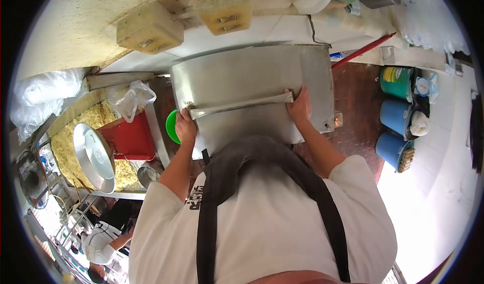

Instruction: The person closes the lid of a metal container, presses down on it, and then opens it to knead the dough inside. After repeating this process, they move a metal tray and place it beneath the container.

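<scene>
In front of my body stands a large stainless-steel unit with a broad, flat metal top [242,74]. Across its near side runs a long pale metal bar [242,106], slightly tilted in view. My left hand [186,126] is closed around the bar's left end. At the opposite end my right hand [299,106] grips it, thumb toward the bar and fingers along the outer side. Part of the fingers on both hands is hidden by the metal.
A green bowl [173,126] sits left of the unit. Further left, a metal basin [94,158] and a red tray [128,137] rest over yellow strands. Blue buckets [395,117] line the right wall near a red pole [363,51]. Another person [102,243] works at lower left.
</scene>
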The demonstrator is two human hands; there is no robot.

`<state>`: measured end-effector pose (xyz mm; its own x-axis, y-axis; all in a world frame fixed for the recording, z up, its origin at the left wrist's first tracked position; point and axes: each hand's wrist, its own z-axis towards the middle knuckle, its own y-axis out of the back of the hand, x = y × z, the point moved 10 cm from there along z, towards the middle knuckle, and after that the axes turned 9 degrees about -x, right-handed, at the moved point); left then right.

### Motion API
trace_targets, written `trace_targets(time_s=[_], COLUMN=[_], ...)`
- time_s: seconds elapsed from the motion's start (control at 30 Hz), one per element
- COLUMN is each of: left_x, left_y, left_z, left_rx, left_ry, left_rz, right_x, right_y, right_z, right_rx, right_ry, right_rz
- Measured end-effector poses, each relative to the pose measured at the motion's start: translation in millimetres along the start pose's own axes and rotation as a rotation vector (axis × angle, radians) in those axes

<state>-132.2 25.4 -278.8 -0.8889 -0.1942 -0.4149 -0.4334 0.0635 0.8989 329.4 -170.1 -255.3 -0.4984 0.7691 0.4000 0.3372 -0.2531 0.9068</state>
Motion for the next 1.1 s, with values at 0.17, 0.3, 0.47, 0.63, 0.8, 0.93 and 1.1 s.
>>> trace_targets(time_s=[0.17,0.3,0.47,0.63,0.8,0.93,1.1], left_x=[3,3,5,7,8,11,13], left_y=[0,-1,-2,-3,-5,-8,-9], left_z=[2,1,3,3,2,3,2], left_rx=[-0.022,-0.02,-0.026,-0.006,0.017,0.015,0.025], left_ry=[0.003,0.007,0.003,0.032,0.04,0.026,0.031], left_rz=[0.019,0.016,0.022,0.047,0.015,0.027,0.045], right_x=[1,-1,-2,-1,0,3,5], right_y=[-1,-1,-3,-2,-2,1,2], right_z=[5,6,6,7,7,7,4], right_rx=[-0.076,-0.055,-0.047,-0.079,-0.072,-0.082,-0.095], right_ry=[0.052,0.033,0.024,0.055,0.053,0.069,0.08], right_rz=[0.007,-0.007,-0.007,-0.005,0.005,0.005,-0.005])
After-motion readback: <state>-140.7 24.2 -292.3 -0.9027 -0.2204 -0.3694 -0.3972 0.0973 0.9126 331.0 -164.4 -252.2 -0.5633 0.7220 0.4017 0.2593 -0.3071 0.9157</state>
